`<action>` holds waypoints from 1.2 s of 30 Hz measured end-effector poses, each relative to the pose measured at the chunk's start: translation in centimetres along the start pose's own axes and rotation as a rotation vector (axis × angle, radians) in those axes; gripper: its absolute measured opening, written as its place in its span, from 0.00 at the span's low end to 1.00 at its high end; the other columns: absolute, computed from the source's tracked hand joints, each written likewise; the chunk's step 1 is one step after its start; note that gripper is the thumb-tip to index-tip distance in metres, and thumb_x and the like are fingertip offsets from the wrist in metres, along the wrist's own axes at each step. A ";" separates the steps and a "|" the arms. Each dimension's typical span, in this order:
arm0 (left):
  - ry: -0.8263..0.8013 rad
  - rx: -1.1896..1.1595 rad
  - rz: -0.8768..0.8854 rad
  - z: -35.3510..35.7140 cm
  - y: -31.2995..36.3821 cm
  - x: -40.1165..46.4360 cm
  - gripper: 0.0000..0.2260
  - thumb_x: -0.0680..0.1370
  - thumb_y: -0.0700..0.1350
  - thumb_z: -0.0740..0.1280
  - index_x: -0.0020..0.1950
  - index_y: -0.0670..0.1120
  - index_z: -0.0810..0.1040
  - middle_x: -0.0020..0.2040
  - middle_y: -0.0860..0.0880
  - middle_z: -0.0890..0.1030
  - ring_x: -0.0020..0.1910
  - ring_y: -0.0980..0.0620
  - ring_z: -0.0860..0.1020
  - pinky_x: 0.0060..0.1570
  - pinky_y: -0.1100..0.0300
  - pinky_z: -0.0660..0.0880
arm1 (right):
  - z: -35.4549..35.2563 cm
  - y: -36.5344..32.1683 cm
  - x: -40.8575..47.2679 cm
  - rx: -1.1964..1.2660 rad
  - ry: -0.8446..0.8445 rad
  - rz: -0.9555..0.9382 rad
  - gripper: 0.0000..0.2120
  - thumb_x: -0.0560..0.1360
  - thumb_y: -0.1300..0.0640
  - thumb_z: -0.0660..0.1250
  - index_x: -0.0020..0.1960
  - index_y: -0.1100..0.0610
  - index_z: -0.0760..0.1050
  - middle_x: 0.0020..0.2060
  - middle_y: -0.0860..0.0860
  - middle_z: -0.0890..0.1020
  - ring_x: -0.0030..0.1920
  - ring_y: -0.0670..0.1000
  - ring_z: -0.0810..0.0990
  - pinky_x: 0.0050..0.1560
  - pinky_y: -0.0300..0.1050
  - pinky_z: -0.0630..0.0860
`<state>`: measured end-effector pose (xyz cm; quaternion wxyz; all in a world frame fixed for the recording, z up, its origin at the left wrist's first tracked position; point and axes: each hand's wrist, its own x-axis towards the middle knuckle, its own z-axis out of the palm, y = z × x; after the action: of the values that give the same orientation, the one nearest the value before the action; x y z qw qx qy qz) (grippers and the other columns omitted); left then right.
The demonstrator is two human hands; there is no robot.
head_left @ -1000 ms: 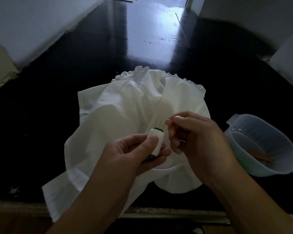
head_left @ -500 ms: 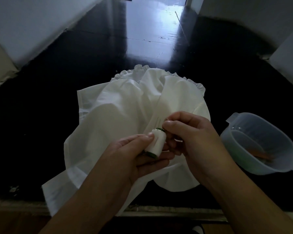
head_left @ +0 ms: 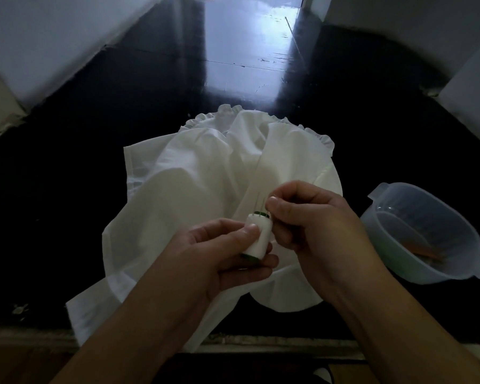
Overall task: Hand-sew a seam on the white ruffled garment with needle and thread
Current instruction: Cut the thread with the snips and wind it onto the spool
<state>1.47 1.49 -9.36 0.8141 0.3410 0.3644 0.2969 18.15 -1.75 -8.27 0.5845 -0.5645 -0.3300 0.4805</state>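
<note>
The white ruffled garment (head_left: 194,189) lies crumpled on a dark glossy surface, its frilled edge at the far side. Just above the garment, my left hand (head_left: 222,256) grips a white thread spool (head_left: 259,238) with green ends between thumb and fingers. Two thin needles (head_left: 258,202) stand up out of the spool's top. My right hand (head_left: 313,220) is curled, with thumb and fingertips pinched together right beside the spool's top and the needles. What they pinch looks like a thin needle and is mostly hidden.
A translucent plastic bowl (head_left: 394,188) with an orange-handled item inside stands to the right of the garment, close to my right forearm. Pale walls border the dark surface on the left and far right. A worn ledge runs along the near edge.
My right hand moved down and left from a small gap until it met the spool's top. My left hand tilted the spool slightly upward.
</note>
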 end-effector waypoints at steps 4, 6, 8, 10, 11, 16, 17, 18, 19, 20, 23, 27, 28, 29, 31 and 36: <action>-0.008 0.011 -0.011 0.0 0.1 -0.1 0.14 0.68 0.44 0.75 0.49 0.37 0.87 0.49 0.33 0.86 0.46 0.39 0.87 0.42 0.55 0.85 | -0.2 -0.2 0.1 0.007 0.031 -0.011 0.05 0.76 0.69 0.68 0.46 0.72 0.75 0.31 0.57 0.69 0.29 0.52 0.66 0.33 0.46 0.63; -0.005 0.017 -0.012 0.0 0.2 -0.1 0.11 0.67 0.45 0.76 0.45 0.39 0.88 0.48 0.33 0.86 0.44 0.40 0.87 0.41 0.55 0.85 | -0.2 -0.2 0.1 0.013 0.038 -0.023 0.02 0.76 0.69 0.68 0.45 0.69 0.78 0.31 0.57 0.69 0.29 0.52 0.66 0.33 0.45 0.63; -0.002 0.020 -0.017 0.0 0.2 -0.1 0.10 0.67 0.45 0.76 0.43 0.41 0.88 0.47 0.33 0.86 0.43 0.40 0.87 0.40 0.55 0.84 | -0.1 -0.2 0.2 0.022 0.048 -0.028 0.02 0.76 0.70 0.68 0.44 0.66 0.79 0.30 0.57 0.69 0.29 0.52 0.67 0.32 0.45 0.64; -0.007 0.028 -0.022 0.0 0.3 -0.1 0.09 0.67 0.45 0.76 0.43 0.41 0.88 0.48 0.33 0.86 0.43 0.40 0.87 0.40 0.55 0.84 | -0.1 -0.2 0.3 0.027 0.056 -0.026 0.03 0.76 0.70 0.68 0.44 0.65 0.79 0.30 0.57 0.69 0.29 0.52 0.67 0.32 0.45 0.63; -0.008 0.033 -0.022 0.0 0.3 -0.2 0.09 0.67 0.45 0.76 0.43 0.42 0.89 0.48 0.33 0.86 0.43 0.41 0.87 0.40 0.55 0.84 | -0.1 -0.2 0.4 0.029 0.060 -0.024 0.03 0.76 0.70 0.68 0.45 0.65 0.79 0.30 0.56 0.69 0.29 0.52 0.66 0.33 0.46 0.63; -0.007 0.035 -0.022 0.2 0.3 -0.2 0.09 0.68 0.44 0.75 0.44 0.40 0.88 0.48 0.32 0.86 0.42 0.40 0.87 0.39 0.55 0.84 | -0.5 -0.3 0.4 0.010 0.074 -0.037 0.02 0.76 0.69 0.68 0.45 0.66 0.79 0.30 0.56 0.70 0.29 0.52 0.67 0.33 0.45 0.65; -0.005 0.037 -0.022 0.2 0.3 -0.2 0.10 0.69 0.44 0.75 0.44 0.39 0.87 0.47 0.32 0.86 0.42 0.40 0.86 0.39 0.55 0.84 | -0.5 -0.3 0.4 0.005 0.079 -0.045 0.02 0.76 0.69 0.68 0.44 0.66 0.79 0.30 0.56 0.70 0.29 0.52 0.67 0.33 0.45 0.65; -0.003 0.040 -0.021 0.2 0.3 -0.3 0.10 0.69 0.44 0.75 0.45 0.39 0.87 0.47 0.32 0.86 0.42 0.40 0.86 0.39 0.55 0.84 | -0.6 -0.3 0.4 -0.002 0.086 -0.054 0.02 0.76 0.69 0.69 0.44 0.67 0.78 0.30 0.57 0.70 0.29 0.52 0.68 0.33 0.45 0.66; 0.000 0.042 -0.020 0.2 0.3 -0.3 0.09 0.69 0.44 0.75 0.44 0.39 0.87 0.47 0.32 0.86 0.41 0.40 0.86 0.39 0.55 0.84 | -0.6 -0.2 0.4 -0.008 0.093 -0.063 0.03 0.76 0.69 0.69 0.44 0.69 0.77 0.30 0.57 0.70 0.29 0.52 0.68 0.32 0.45 0.66; 0.003 0.042 -0.019 0.3 0.3 -0.3 0.09 0.69 0.44 0.75 0.44 0.39 0.88 0.47 0.32 0.85 0.41 0.40 0.86 0.38 0.55 0.84 | -0.6 -0.2 0.4 -0.011 0.098 -0.069 0.04 0.76 0.69 0.69 0.45 0.70 0.76 0.30 0.57 0.70 0.29 0.52 0.68 0.32 0.44 0.66; 0.015 0.049 -0.008 0.2 0.1 -0.3 0.09 0.69 0.45 0.75 0.44 0.40 0.88 0.47 0.33 0.86 0.41 0.41 0.86 0.39 0.56 0.84 | -0.6 -0.2 0.4 -0.012 0.091 -0.081 0.04 0.76 0.69 0.69 0.44 0.70 0.76 0.31 0.58 0.70 0.29 0.52 0.68 0.32 0.45 0.65; 0.030 0.055 0.023 0.3 -0.2 -0.3 0.11 0.69 0.47 0.75 0.45 0.40 0.88 0.47 0.34 0.86 0.42 0.42 0.86 0.41 0.56 0.84 | -0.6 -0.1 0.3 -0.001 0.094 -0.080 0.04 0.75 0.69 0.69 0.43 0.69 0.76 0.30 0.58 0.69 0.29 0.53 0.67 0.33 0.46 0.64; 0.034 0.055 0.032 0.4 -0.2 -0.3 0.11 0.69 0.47 0.75 0.46 0.40 0.88 0.47 0.34 0.86 0.42 0.42 0.86 0.41 0.56 0.84 | -0.5 0.0 0.3 0.003 0.093 -0.078 0.04 0.75 0.69 0.69 0.43 0.69 0.76 0.30 0.58 0.69 0.29 0.53 0.67 0.33 0.46 0.64; 0.038 0.055 0.042 0.4 -0.2 -0.3 0.12 0.69 0.47 0.75 0.46 0.40 0.88 0.47 0.34 0.86 0.42 0.42 0.86 0.41 0.56 0.84 | -0.5 0.0 0.3 0.007 0.091 -0.075 0.04 0.75 0.69 0.69 0.43 0.69 0.76 0.29 0.57 0.69 0.29 0.53 0.67 0.33 0.46 0.64; 0.052 0.049 0.061 0.4 -0.3 -0.3 0.13 0.68 0.48 0.75 0.46 0.39 0.88 0.46 0.34 0.86 0.41 0.42 0.87 0.40 0.56 0.84 | -0.3 0.1 0.3 0.025 0.082 -0.069 0.04 0.75 0.69 0.69 0.41 0.66 0.78 0.29 0.57 0.69 0.29 0.52 0.67 0.32 0.44 0.64; 0.087 -0.013 0.076 0.6 -0.5 -0.3 0.13 0.69 0.45 0.74 0.45 0.36 0.87 0.45 0.32 0.86 0.39 0.42 0.87 0.39 0.56 0.85 | 0.2 0.1 0.0 0.040 0.068 -0.055 0.06 0.75 0.69 0.69 0.40 0.63 0.79 0.28 0.55 0.69 0.28 0.51 0.67 0.30 0.41 0.66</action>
<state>1.92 0.78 -9.34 0.7879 0.3363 0.3842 0.3443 17.98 -1.70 -8.38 0.6197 -0.5592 -0.3157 0.4512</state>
